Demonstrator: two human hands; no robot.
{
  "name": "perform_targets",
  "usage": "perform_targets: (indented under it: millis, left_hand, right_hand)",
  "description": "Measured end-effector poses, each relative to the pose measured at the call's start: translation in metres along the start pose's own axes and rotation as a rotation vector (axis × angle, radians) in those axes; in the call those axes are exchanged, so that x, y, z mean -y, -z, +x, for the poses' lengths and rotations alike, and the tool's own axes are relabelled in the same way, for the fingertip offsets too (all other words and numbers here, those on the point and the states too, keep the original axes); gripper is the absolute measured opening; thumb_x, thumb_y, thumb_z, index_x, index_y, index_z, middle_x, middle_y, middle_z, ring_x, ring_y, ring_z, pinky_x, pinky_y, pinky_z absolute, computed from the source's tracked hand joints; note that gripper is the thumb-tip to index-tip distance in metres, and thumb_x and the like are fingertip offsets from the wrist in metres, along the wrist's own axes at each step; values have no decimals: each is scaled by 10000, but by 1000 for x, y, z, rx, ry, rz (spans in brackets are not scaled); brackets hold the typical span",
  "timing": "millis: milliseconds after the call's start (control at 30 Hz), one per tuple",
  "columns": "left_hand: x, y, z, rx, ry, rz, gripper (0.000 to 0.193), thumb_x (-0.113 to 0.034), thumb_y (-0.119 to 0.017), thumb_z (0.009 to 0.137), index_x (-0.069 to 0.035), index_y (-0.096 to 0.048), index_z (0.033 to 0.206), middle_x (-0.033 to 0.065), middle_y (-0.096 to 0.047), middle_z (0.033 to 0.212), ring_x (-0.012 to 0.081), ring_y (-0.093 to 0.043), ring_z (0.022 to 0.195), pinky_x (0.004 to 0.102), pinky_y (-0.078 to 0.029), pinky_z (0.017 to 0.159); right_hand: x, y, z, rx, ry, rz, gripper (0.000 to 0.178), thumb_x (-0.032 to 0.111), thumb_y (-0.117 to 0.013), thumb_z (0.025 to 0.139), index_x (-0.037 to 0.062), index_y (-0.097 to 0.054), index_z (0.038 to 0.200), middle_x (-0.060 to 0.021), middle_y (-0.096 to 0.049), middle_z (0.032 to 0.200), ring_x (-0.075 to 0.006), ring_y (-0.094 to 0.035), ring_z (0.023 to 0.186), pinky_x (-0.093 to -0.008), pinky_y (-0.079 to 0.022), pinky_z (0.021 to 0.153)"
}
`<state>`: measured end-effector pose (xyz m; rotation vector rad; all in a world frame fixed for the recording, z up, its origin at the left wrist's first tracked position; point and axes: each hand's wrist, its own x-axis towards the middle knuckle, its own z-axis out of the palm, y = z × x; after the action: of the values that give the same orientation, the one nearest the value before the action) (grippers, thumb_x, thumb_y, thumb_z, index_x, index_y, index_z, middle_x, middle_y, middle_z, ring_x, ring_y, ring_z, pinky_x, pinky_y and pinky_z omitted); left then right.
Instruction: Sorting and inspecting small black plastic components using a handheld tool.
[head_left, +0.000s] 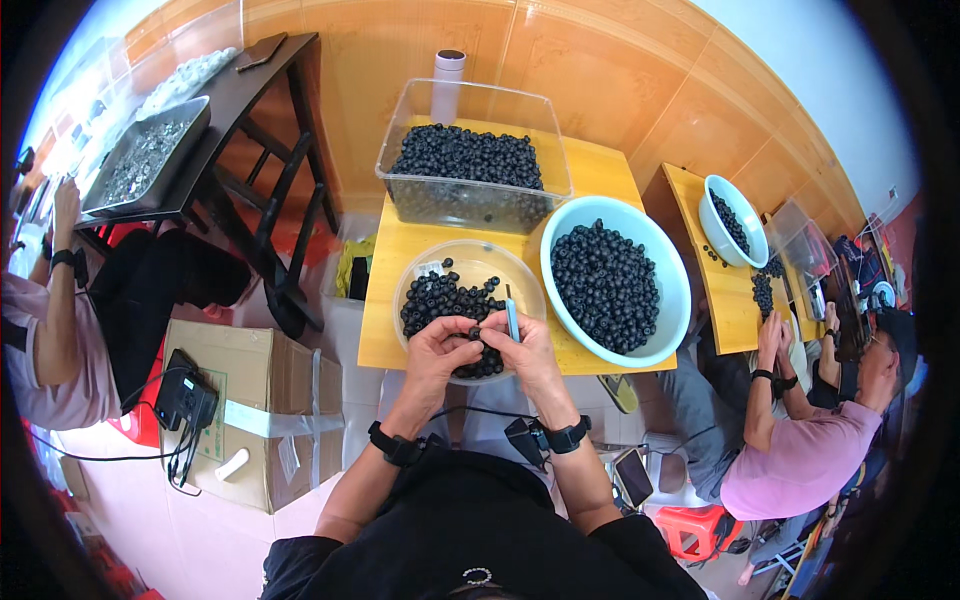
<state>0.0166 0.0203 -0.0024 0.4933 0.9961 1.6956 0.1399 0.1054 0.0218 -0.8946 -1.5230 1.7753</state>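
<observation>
My left hand is closed, pinching a small black round part between thumb and fingers. Against the same part presses my right hand, also closed; a slim blue-handled tool with a thin dark tip stands up from its grip. Its exact kind is not clear. Both hands are over the near side of a shallow, clear round tray, which holds a loose heap of black round parts, some with a visible hole. To the right of the tray sits a light blue basin full of similar black parts.
Behind the tray, a clear plastic bin of black parts and a pale bottle stand by the yellow table. A cardboard box is at left. Co-workers sit on both sides; the right one handles black parts at another table.
</observation>
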Motion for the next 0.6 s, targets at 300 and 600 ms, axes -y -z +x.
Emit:
perform_targets:
  millis: [300,600]
  left_hand:
    - [-3,-7,-4,46,-14,-62,264,-15,-609,848,10,-586,1109,53,-634,1001,112,-613,892,266,-541,791]
    - [-13,3,-6,186,86,-278,251,-27,-576,871,-12,-583,1122,79,-625,1014,149,-637,872,268,-541,803]
  right_hand:
    - [-6,-5,-14,-25,142,-22,91,92,-662,822,46,-637,896,58,-538,653,5,-378,502,-168,-255,435]
    - [17,10,-36,-14,323,-465,168,121,-579,864,-12,-638,949,-116,-602,776,-204,-584,673,-281,-447,621]
